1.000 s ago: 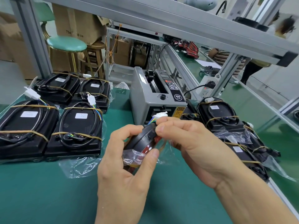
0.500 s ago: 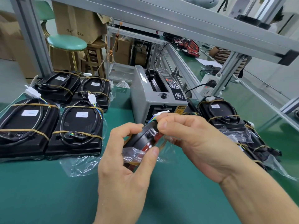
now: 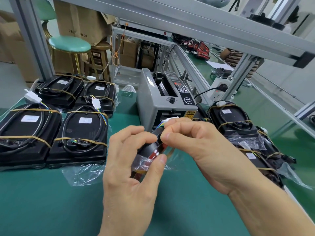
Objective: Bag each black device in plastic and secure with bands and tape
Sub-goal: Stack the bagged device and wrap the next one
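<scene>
Black device point(image 3: 150, 147) in clear plastic bag point(image 3: 144, 163) sits edge-on above desk point(image 3: 51, 201), long axis running up-right to white connector point(image 3: 167, 120); left hand point(image 3: 131, 169) grips lower end, right hand point(image 3: 201, 150) pinches top, nearer connector.

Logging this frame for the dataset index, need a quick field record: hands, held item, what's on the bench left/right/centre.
left hand: grips the held device from the near side, thumb on its plastic
right hand: fingers pinch at the device's top edge
held device: black, edge-on, partly in a clear plastic bag; white connector sticks out above
bench left: four banded devices, flat, in two rows
bench centre: grey tape dispenser behind the hands
bench right: pile of banded devices with loose plastic
surface: green mat
</scene>
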